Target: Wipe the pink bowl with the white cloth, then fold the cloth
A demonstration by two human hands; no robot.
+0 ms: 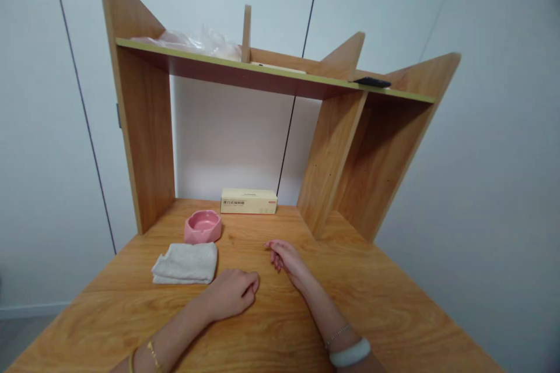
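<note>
My left hand (pixel 233 293) rests on the desk as a loose fist, with nothing showing in it. Just beyond its wrist lies a folded light-grey cloth (pixel 185 263). My right hand (pixel 285 257) is held over the desk, further forward, its fingers loosely bent and apart, and it holds nothing. Behind the cloth sits a pink faceted ashtray (pixel 203 228) with notches in its rim. A cream cling film box (pixel 249 202) with printed lettering stands at the back, past both hands and touching neither.
A wooden desk (pixel 271 338) carries a hutch with a long upper shelf (pixel 245 71). An upright divider (pixel 331 157) stands on the right. Up on the shelf are a clear plastic bag (pixel 192 42) and a flat black object (pixel 372 82). White panels rise behind.
</note>
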